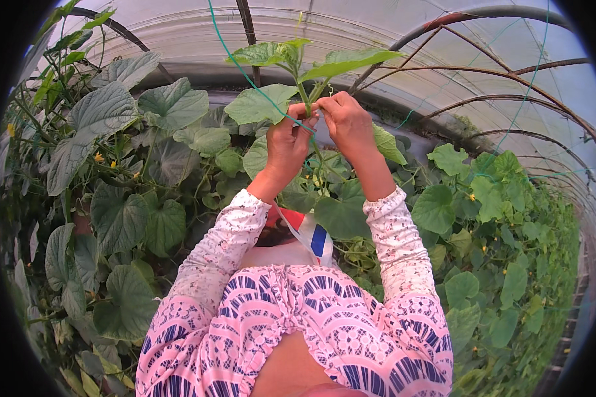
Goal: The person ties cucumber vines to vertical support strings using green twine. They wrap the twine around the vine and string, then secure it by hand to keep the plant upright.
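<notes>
My left hand (289, 141) grips the stem of a young cucumber vine (303, 94) just under its top leaves. A green twine (243, 72) slants down from above and crosses the fingers of this hand. From the other side, my right hand (350, 121) pinches at the same stem, its fingertips almost meeting those of the left. What exactly lies between the right fingertips is too small to tell. Beside them curls a thin tendril (331, 88). Broad leaves, one a large top leaf (347, 63), spread above both hands.
Dense cucumber foliage (124, 218) with yellow flowers stands on the left, and more vines (496, 288) on the right. Curved metal hoops (477, 72) carry the plastic greenhouse film (328, 25). More green twine (536, 64) hangs at right. A striped plastic bag (310, 235) lies below my forearms.
</notes>
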Demonstrator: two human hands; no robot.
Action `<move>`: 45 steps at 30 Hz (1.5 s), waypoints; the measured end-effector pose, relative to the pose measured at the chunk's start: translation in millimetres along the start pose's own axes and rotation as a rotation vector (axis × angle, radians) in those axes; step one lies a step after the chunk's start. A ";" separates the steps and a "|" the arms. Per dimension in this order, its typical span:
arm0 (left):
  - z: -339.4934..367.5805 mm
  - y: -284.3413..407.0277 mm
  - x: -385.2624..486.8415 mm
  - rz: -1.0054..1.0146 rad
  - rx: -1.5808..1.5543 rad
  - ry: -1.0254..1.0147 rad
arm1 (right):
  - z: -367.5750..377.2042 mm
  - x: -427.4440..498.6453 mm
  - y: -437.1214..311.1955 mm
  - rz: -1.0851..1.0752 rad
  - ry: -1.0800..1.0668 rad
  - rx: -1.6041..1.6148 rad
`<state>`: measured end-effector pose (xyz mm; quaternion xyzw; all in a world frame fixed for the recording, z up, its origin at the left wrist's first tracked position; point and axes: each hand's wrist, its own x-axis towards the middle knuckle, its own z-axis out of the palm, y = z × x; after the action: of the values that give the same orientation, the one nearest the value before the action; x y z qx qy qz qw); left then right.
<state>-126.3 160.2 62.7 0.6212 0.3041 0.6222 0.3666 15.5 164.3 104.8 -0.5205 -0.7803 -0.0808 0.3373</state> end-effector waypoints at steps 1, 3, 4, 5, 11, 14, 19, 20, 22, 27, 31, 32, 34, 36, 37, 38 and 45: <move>-0.4 -0.1 -0.5 0.000 0.000 -0.003 | -2.5 -0.8 1.3 -0.018 -0.014 -0.028; -1.7 0.4 -1.5 -0.001 0.003 -0.010 | -6.1 0.0 2.1 -0.068 -0.022 -0.057; -2.5 1.0 -2.0 -0.002 0.019 -0.016 | -7.2 0.8 1.4 -0.093 -0.026 -0.071; -3.2 2.1 -2.8 -0.003 0.035 -0.023 | -7.5 1.5 -2.3 -0.047 0.025 -0.014; -0.9 5.2 -7.3 -0.023 0.101 0.005 | -33.9 24.5 9.1 0.393 0.617 0.755; 0.2 0.4 -5.8 0.075 0.142 0.047 | -84.9 41.4 -10.3 0.176 0.750 0.534; 6.1 -0.1 -9.8 0.181 0.205 0.039 | -104.7 64.3 -49.7 -0.322 0.329 -0.119; 7.5 -0.4 -10.8 0.194 0.219 0.036 | -98.2 68.1 -50.2 -0.321 0.277 -0.156; 6.5 -2.1 -12.2 0.217 0.255 0.042 | -97.0 71.2 -52.2 -0.317 0.175 -0.187; -1.4 6.0 -11.6 0.118 0.199 0.009 | -104.2 67.4 -43.4 -0.373 0.148 -0.347; -1.2 14.9 -9.2 0.109 0.072 0.024 | -103.7 66.8 -48.6 -0.410 0.118 -0.338; -1.5 13.2 -10.0 0.101 0.057 0.021 | -104.2 66.9 -50.8 -0.399 0.129 -0.331; -0.9 6.4 -12.0 0.090 0.025 0.017 | -106.6 68.7 -56.0 -0.379 0.155 -0.322; 1.4 1.2 -14.5 0.045 -0.020 0.027 | -106.0 77.5 -56.4 -0.329 0.389 -0.086; 2.5 0.3 -15.0 0.022 -0.043 0.032 | -106.2 84.2 -55.7 -0.300 0.504 0.034; 3.0 0.3 -14.6 0.037 0.018 0.008 | -109.1 93.3 -55.6 -0.405 0.573 -0.098; 8.6 -6.9 -14.5 -0.017 -0.102 -0.043 | -58.3 67.5 -122.2 0.015 -0.135 1.593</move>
<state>-117.8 151.2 49.3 0.6123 0.2693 0.6202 0.4097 -80.2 133.2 217.7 -0.1323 -0.6186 0.5349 0.5601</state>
